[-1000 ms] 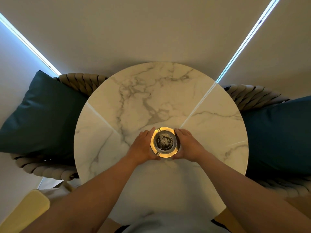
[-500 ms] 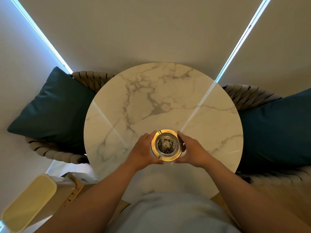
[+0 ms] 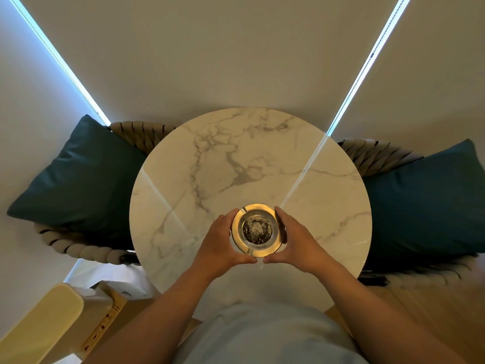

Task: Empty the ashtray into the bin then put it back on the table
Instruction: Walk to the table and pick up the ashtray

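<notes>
A round gold-rimmed glass ashtray (image 3: 257, 230) with dark ash heaped in its bowl is held between both hands above the near half of the round white marble table (image 3: 236, 164). My left hand (image 3: 219, 243) cups its left side, fingers along the rim and thumb under the near edge. On the right side my right hand (image 3: 298, 241) mirrors that hold. Whether the ashtray touches the table I cannot tell. No bin is clearly in view.
Rope-woven chairs with dark teal cushions (image 3: 76, 179) (image 3: 430, 203) flank the table left and right. A pale yellow flat object (image 3: 39, 324) and a wooden piece with tissue (image 3: 105, 298) sit at the lower left. Wooden floor (image 3: 433, 311) shows at the lower right.
The view has pulled back and the table looks farther away. The ashtray, gripped by both hands, has come toward me and seems raised; my thumbs now meet under its near edge.
</notes>
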Available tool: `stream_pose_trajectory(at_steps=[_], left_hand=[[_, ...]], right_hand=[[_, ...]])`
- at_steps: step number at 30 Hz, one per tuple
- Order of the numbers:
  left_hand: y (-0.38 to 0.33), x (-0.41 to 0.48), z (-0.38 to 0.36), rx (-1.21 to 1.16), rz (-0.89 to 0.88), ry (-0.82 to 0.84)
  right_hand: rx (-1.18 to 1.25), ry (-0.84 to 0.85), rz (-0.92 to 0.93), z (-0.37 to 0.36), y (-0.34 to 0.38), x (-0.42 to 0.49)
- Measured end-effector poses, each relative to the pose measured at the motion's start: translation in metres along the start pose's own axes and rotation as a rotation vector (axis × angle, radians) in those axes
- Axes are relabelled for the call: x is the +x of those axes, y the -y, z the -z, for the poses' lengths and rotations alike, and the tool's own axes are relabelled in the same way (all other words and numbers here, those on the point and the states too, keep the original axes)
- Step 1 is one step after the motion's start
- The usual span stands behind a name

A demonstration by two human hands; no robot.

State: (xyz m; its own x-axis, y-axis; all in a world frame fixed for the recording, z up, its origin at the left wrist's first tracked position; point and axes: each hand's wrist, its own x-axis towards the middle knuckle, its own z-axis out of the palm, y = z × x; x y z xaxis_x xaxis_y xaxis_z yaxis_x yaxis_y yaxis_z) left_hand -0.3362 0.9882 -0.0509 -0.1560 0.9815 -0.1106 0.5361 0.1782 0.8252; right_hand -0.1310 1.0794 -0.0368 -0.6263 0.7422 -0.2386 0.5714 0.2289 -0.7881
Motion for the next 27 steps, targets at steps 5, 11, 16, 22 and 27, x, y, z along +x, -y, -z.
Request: stream_pose_trajectory(at_steps=[5, 11, 16, 22, 27], left_hand=[[0.004, -0.001, 0.013, -0.055, -0.036, 0.034], [0.016, 0.002, 0.030, -0.070, -0.035, 0.193], [0.017, 0.003, 0.042, -0.045, -0.062, 0.317], [0.011, -0.008, 0.044, 0.001, -0.082, 0.311], [-0.001, -0.030, 0.035, -0.007, -0.078, 0.224]], right_hand=[[-0.002, -0.031, 0.010, -0.008, 0.006, 0.001], [-0.025, -0.051, -0.006, -0.016, 0.016, -0.002], [-0.060, -0.019, -0.033, -0.024, 0.018, -0.007], [-0.043, 0.034, -0.025, -0.025, 0.017, -0.016], [-0.055, 0.078, 0.007, -0.022, 0.019, -0.026]])
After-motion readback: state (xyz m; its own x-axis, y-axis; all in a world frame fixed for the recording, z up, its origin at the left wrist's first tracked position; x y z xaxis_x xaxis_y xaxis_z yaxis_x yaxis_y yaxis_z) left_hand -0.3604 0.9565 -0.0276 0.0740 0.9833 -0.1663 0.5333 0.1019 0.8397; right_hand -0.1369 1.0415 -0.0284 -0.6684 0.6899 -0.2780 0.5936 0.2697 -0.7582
